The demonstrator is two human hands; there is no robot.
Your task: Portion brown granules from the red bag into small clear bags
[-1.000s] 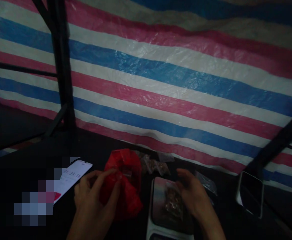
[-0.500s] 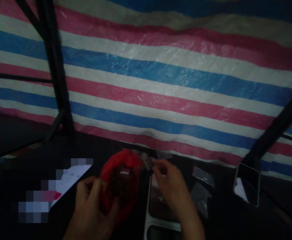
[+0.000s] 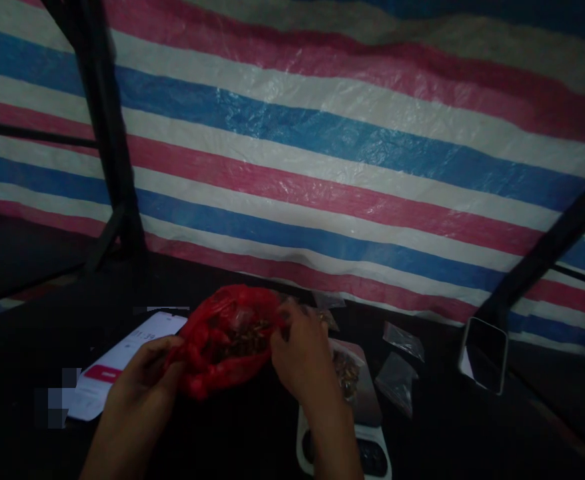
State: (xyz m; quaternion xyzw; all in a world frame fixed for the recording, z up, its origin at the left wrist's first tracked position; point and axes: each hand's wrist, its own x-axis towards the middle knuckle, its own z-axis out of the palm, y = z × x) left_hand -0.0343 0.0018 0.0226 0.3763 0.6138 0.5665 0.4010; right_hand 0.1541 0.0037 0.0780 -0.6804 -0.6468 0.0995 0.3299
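Observation:
A red plastic bag [image 3: 212,373], its mouth open, holds many small brownish pieces [image 3: 245,339] whose kind I cannot make out, with a clear scrap of plastic among them. My left hand [image 3: 147,377] pinches the bag's gathered left side. At the right rim, the fingers of my right hand [image 3: 299,343] are closed on the red plastic. Under my right forearm sits a kitchen scale [image 3: 369,400], partly covered. A clear small bag [image 3: 348,373] with similar brownish pieces rests on the scale's plate.
Left of my hands lies a lit phone [image 3: 139,347] showing a timer. Clear zip bags [image 3: 397,383] lie right of the scale, and more small bags [image 3: 328,319] sit behind it. A dark-screened device [image 3: 483,357] leans at a right-hand frame post. Striped sheeting [image 3: 322,153] hangs behind.
My right hand has moved left from the small bags behind the scale to the red bag's right rim. The red bag is stretched wider and tilted. The filled bag on the scale now shows more.

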